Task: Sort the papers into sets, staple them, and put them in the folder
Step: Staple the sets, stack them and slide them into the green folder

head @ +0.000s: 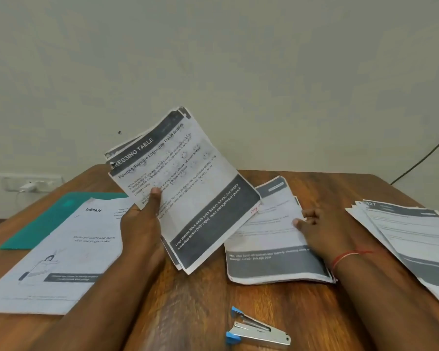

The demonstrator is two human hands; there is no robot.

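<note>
My left hand [142, 221] grips a bundle of printed sheets [188, 188] headed "DRESSING TABLE" and holds it tilted up above the wooden table [200, 300], thumb on the front page. My right hand [314, 224] rests on a second stack of papers [269, 239] lying flat at centre right, fingers curled at its right edge. A third fanned stack [411, 239] lies at the far right. A white "blinkit" sheet [69, 249] lies at the left, partly over a teal folder [48, 219]. A small silver stapler with blue ends [256, 330] sits open near the front edge.
A pale wall stands behind the table. A white socket strip with a plugged charger [31, 184] is on the wall at the left. A dark cable [426, 155] runs down the wall at the right.
</note>
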